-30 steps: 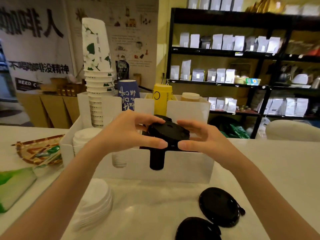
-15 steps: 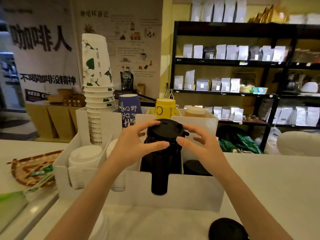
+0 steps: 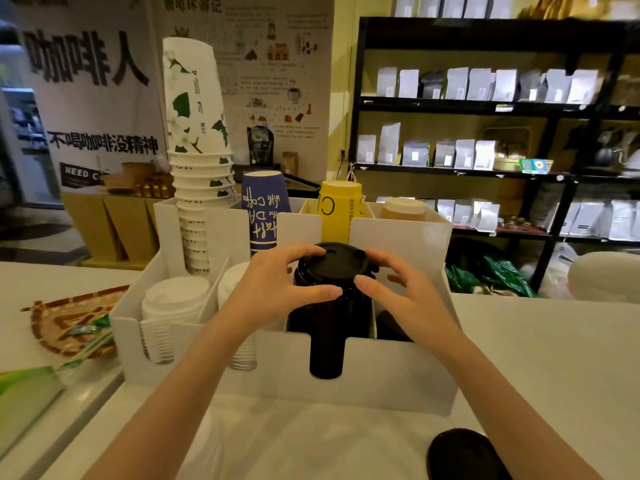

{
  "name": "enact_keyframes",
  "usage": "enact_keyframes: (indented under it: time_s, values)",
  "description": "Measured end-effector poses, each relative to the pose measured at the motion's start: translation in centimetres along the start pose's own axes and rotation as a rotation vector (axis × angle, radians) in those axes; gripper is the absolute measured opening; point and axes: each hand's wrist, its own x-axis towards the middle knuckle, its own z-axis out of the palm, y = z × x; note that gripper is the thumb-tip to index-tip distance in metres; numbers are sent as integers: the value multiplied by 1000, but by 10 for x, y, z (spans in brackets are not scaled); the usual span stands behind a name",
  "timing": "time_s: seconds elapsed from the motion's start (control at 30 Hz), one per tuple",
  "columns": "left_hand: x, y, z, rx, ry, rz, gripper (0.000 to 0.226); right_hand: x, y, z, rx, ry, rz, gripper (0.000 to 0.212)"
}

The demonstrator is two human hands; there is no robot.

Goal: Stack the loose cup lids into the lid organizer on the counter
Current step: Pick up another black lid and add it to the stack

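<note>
White counter (image 3: 540, 344) under both arms, white lid organizer (image 3: 381, 375) just below the fingers. Black lid stack (image 3: 327, 327) fills the slot directly beneath the fingertips, showing through the front cutout. White lid stacks (image 3: 175, 299) sit in slots left of the left fingers; cup stacks (image 3: 197, 161) stand behind them. Left hand (image 3: 273, 289) and right hand (image 3: 405, 296) flank the top black lid (image 3: 332, 263), fingers (image 3: 311, 252) curled loosely, thumbs and tips touching its rim; firm grip or not, cannot tell. 1 loose black lid (image 3: 464, 455) lies on the counter well below the right fingers, near the wrist.
</note>
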Motion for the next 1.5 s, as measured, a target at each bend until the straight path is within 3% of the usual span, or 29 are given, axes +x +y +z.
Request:
enact_keyframes:
  time_s: [0.47,0.9,1.1,1.2,1.37,1.5]
  values:
    - [-1,-2,-5,-70,-118,-73,54,-2,3,7,-140,22,-80,42]
    - [-10,11,8,332,-144,-6,59,-3,6,11,-143,-67,-165,26]
    - [-18,16,17,584,-49,143,48,-12,5,9,-184,-68,-74,51]
    - [-23,18,24,665,4,184,44,-26,1,5,-193,10,-75,54]
    - [-34,24,38,745,57,133,52,-66,6,-18,-230,145,-79,53]
    - [-42,27,50,741,46,51,67,-113,25,-39,-352,107,20,52]
